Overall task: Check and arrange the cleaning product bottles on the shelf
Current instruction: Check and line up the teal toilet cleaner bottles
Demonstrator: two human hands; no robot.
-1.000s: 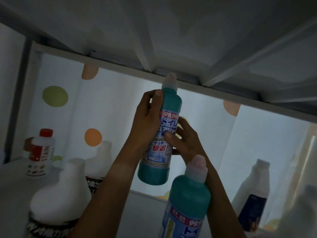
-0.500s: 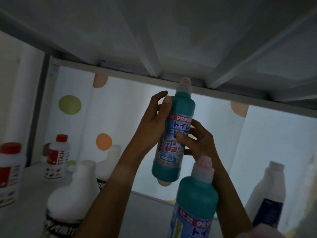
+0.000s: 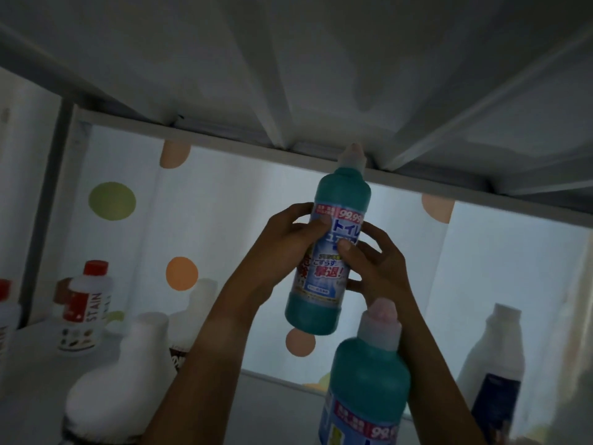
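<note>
At the far left edge a red-capped bottle (image 3: 4,311) is showing only in part, and beside it a white bottle with a red cap and the word STAIN (image 3: 84,305) is standing on the shelf (image 3: 29,374) near the dotted back panel (image 3: 224,226). Further right, two white bottles (image 3: 126,374) are standing one behind the other, the nearer one blurred. The left hand (image 3: 288,242) is wrapping its grip around the label of the teal bottle (image 3: 332,252), thumb across the front, holding it raised well above the shelf, tilted slightly, its pale cap just under the board above. The right hand (image 3: 375,264) is clamping its grip on the same bottle from the other side. Below it a second teal bottle (image 3: 369,380) is standing close to the camera, and a white bottle with a dark label (image 3: 494,374) is standing at the right.
</note>
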